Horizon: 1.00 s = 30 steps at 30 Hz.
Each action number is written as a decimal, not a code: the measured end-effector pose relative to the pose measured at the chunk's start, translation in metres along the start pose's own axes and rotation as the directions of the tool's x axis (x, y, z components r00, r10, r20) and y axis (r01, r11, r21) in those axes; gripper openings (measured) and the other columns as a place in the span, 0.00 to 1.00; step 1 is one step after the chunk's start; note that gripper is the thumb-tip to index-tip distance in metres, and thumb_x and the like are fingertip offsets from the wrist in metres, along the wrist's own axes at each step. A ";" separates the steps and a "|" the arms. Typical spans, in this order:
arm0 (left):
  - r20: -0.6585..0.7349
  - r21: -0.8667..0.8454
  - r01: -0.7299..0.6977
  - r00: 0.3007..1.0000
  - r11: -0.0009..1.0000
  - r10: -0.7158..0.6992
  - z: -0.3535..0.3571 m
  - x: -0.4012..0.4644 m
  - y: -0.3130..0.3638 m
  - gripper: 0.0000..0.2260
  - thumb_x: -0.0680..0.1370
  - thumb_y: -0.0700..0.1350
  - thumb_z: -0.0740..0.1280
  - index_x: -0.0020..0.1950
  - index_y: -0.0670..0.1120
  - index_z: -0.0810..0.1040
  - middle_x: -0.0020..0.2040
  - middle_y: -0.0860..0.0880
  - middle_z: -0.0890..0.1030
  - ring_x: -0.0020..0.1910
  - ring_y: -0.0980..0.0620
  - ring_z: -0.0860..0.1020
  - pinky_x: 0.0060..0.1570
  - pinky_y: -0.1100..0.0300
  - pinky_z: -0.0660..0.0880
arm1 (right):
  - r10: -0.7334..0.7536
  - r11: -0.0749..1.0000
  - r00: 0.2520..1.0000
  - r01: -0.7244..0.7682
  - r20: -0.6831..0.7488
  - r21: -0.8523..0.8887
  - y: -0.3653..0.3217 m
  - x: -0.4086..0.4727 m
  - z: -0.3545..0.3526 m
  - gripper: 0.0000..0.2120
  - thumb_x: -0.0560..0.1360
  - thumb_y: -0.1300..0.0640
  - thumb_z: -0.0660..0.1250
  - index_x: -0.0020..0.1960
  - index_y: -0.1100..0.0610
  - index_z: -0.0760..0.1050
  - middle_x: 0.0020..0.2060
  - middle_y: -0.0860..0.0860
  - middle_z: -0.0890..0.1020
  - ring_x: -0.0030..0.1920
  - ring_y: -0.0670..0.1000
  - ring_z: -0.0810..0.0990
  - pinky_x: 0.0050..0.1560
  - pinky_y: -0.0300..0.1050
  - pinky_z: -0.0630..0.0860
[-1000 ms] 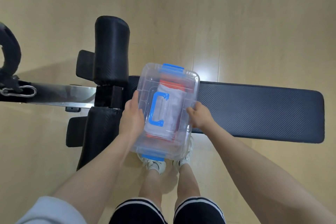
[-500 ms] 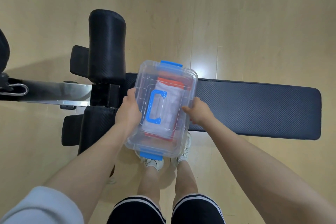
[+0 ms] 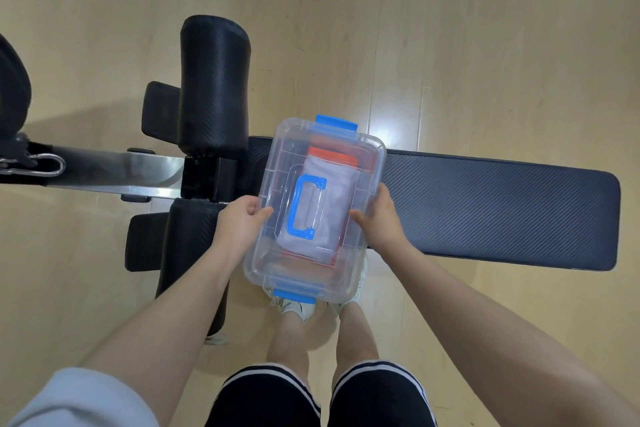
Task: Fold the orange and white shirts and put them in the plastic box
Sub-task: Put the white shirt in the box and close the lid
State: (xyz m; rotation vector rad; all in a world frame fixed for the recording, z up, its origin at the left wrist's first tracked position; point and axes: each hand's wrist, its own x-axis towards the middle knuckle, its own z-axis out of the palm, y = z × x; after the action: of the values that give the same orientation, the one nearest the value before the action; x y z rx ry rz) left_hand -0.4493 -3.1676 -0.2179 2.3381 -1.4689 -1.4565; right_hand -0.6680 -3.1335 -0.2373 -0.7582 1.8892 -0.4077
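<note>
A clear plastic box (image 3: 277,163) with a blue lid handle (image 3: 304,206) and blue end clips is held above the black bench (image 3: 485,208). Its lid is on. Through the lid I see the folded white shirt (image 3: 337,191) lying on the folded orange shirt (image 3: 332,156). My left hand (image 3: 239,229) grips the box's left side with the thumb over the lid edge. My right hand (image 3: 379,218) grips the right side the same way.
The bench pad runs to the right across a light wooden floor (image 3: 450,45). Black foam rollers (image 3: 214,83) and a metal bar (image 3: 114,172) stand to the left. My legs and white shoes (image 3: 294,305) are under the box's near end.
The box and both hands have stayed together with little change, shifting slightly in view as my head moved. Both grips are unchanged.
</note>
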 end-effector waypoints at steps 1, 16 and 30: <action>-0.006 0.097 0.006 1.000 0.995 -0.005 0.001 -0.001 -0.003 0.12 0.78 0.50 0.62 0.56 0.44 0.76 0.47 0.50 0.78 0.47 0.51 0.76 0.47 0.56 0.72 | -0.009 0.999 0.999 0.008 -0.041 -0.035 0.001 -0.002 0.003 0.18 0.75 0.60 0.63 0.64 0.58 0.63 0.60 0.57 0.73 0.56 0.57 0.75 0.56 0.55 0.74; 0.253 0.673 -0.591 0.749 0.444 0.613 0.027 0.017 0.024 0.42 0.68 0.58 0.72 0.75 0.44 0.56 0.76 0.39 0.55 0.74 0.38 0.56 0.71 0.45 0.57 | -0.407 0.764 0.912 0.311 -0.049 -0.566 -0.052 0.040 -0.004 0.27 0.80 0.55 0.55 0.76 0.57 0.50 0.76 0.57 0.51 0.76 0.58 0.49 0.75 0.52 0.48; 0.335 0.725 -0.548 0.810 0.417 0.481 0.033 0.019 0.040 0.41 0.73 0.62 0.63 0.76 0.51 0.43 0.77 0.47 0.38 0.76 0.45 0.41 0.73 0.51 0.42 | -0.433 0.643 0.885 0.436 0.171 -0.630 -0.087 0.085 -0.013 0.19 0.77 0.58 0.61 0.68 0.57 0.67 0.65 0.58 0.67 0.63 0.59 0.68 0.58 0.49 0.69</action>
State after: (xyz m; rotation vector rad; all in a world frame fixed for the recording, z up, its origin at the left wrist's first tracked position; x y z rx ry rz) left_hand -0.4981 -3.1888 -0.2315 1.7100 -3.0120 -0.7528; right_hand -0.6761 -3.2556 -0.2400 -1.7156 1.8282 -0.0043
